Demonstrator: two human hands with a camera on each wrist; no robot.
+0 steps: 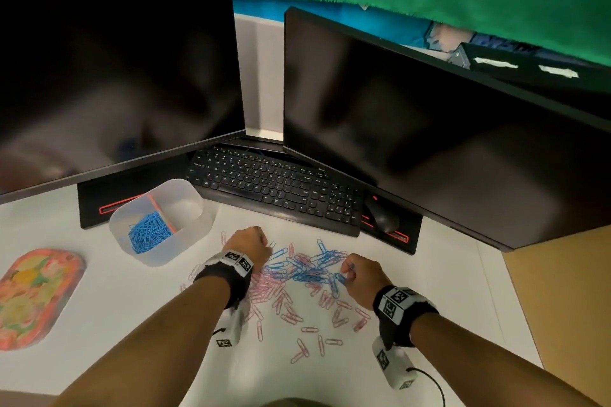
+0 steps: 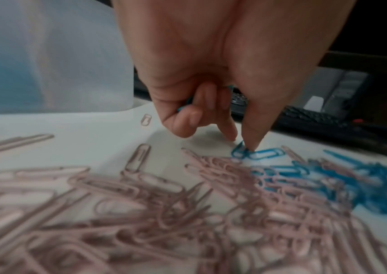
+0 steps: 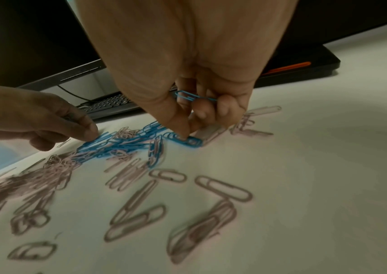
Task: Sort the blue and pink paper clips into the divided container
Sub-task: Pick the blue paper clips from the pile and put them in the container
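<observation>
On the white desk (image 1: 429,274), before the keyboard (image 1: 274,188), the left hand (image 1: 249,246) and right hand (image 1: 362,276) each pinch blue paper clips (image 1: 310,266) from the mixed heap, with more blue clips tucked under curled fingers. Pink paper clips (image 1: 284,302) lie scattered nearer the person. The divided container (image 1: 195,231) stands at the left, with blue clips in its near compartment.

The white desk (image 1: 429,291) carries a translucent container (image 1: 198,225) at left, a loose heap of blue clips (image 1: 314,269) and pink clips (image 1: 284,307) at centre, a black keyboard (image 1: 274,188), a mouse (image 1: 383,218), two monitor bases, and a flowery tray (image 1: 33,297) far left
</observation>
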